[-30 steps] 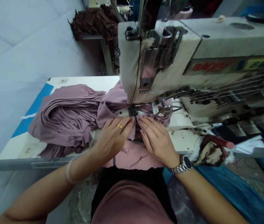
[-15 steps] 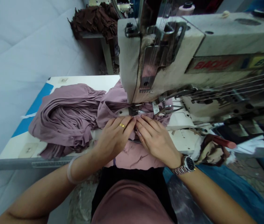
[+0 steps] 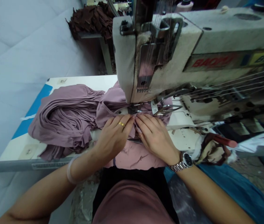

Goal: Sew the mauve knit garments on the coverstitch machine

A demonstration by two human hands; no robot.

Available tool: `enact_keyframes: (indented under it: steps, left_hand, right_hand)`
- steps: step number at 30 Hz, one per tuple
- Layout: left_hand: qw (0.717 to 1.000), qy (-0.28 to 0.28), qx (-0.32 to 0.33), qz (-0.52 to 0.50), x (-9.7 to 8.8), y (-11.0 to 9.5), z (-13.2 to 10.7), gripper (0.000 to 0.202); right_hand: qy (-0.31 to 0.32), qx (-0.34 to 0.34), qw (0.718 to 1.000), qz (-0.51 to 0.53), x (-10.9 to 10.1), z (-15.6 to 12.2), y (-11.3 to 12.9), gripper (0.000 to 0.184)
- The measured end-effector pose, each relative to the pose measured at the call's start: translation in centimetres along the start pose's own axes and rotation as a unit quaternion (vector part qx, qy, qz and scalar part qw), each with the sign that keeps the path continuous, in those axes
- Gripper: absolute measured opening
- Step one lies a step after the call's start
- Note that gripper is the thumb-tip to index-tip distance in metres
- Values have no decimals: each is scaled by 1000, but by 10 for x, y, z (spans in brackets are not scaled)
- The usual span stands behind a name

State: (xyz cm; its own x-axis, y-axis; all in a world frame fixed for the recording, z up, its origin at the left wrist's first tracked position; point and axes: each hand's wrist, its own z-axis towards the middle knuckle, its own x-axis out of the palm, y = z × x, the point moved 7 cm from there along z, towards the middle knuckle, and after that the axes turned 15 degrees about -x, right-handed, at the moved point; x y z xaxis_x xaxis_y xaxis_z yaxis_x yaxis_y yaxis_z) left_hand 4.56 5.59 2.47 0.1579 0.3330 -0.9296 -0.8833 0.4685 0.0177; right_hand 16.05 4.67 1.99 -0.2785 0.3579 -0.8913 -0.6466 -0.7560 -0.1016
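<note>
My left hand (image 3: 113, 137), with a gold ring, lies on a mauve fabric piece (image 3: 132, 155) just in front of the presser foot (image 3: 134, 109) of a white sewing machine (image 3: 169, 59). Its fingers are pressed together on the cloth. My right hand (image 3: 154, 135), with a metal wristwatch, rests beside it, fingertips pinching the same fabric at the foot. The two hands' fingertips nearly touch. The fabric hangs over the table's front edge toward my lap.
A heap of mauve fabric pieces (image 3: 64, 119) lies left on the white table (image 3: 15, 151). Small scissors (image 3: 168, 109) lie on the machine bed right of the foot. A brown-and-cream rag (image 3: 212, 152) sits at the right. Brown fabric (image 3: 90, 18) is piled on a far stand.
Both hands have slid slightly forward toward the presser foot, fingertips closing together on the fabric. The view has shifted a little.
</note>
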Motion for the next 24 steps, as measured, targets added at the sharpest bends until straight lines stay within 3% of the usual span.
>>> enact_keyframes:
  steps: [9,16,24]
  left_hand:
    - [1000,5,-6,-24,0,1,4,40]
    - [988,-16,77,-130,-6,8,-2,27]
    - [985,-46,72,-149,-14,10,7,19]
  right_hand:
    - [13,10,1000,-8,1,7,-4,42]
    - [-82,-15,995,51,-9,0,2,22]
    - [-90,7,993,78,-10,4,2,21]
